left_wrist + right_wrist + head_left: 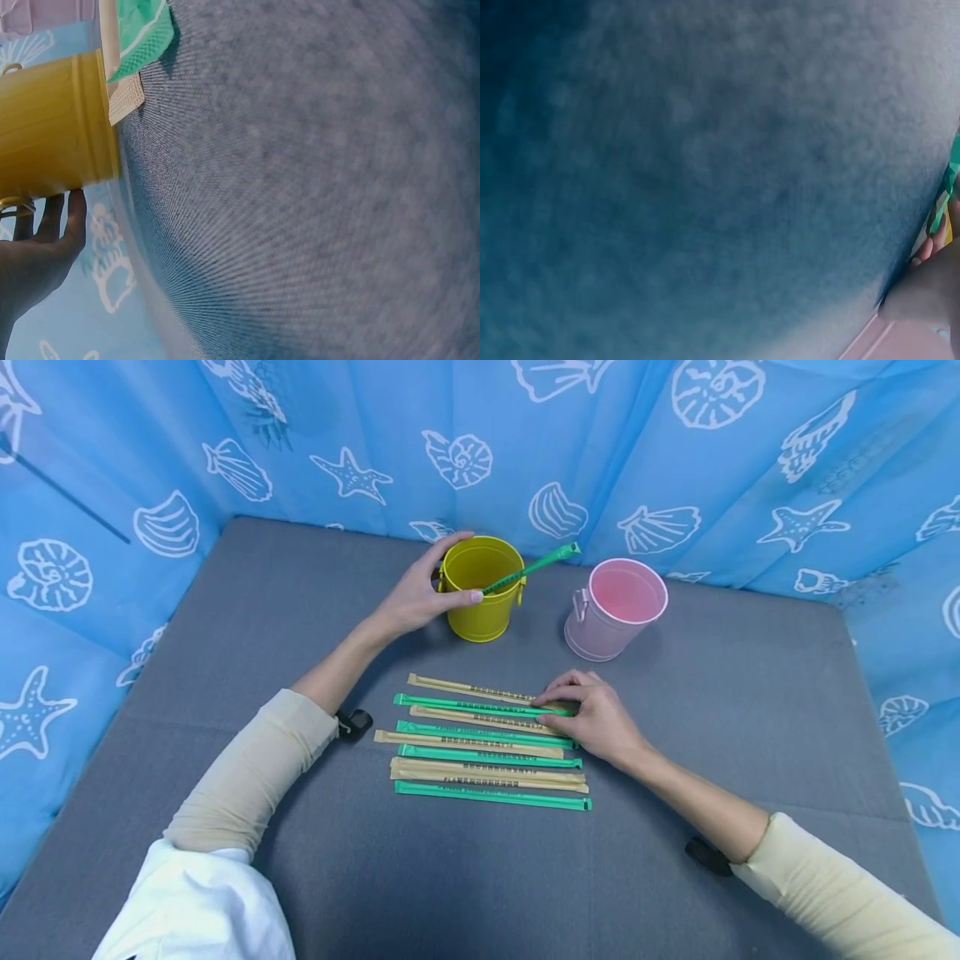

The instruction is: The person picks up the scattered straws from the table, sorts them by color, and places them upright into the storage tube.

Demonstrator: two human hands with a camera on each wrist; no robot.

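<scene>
My left hand [420, 595] holds the yellow bucket [480, 625] by its left side, thumb along the near rim and fingers round the far side. In the left wrist view, fingertips touch the wall of that bucket [52, 127]. One green wrapped straw [551, 558] leans out of it to the right. My right hand [603, 718] pinches the right end of another green wrapped straw [465, 704], which lies second from the back in a row. Only part of the right hand [926, 289] shows in the right wrist view, near a green wrapper [955, 157].
More green and tan wrapped straws [487, 792] lie roughly parallel, nearer me on the grey cloth [480, 877]. A pink bucket [603, 631] stands right of the yellow one, its handle facing left. Behind both hangs a blue shell-print curtain [510, 443].
</scene>
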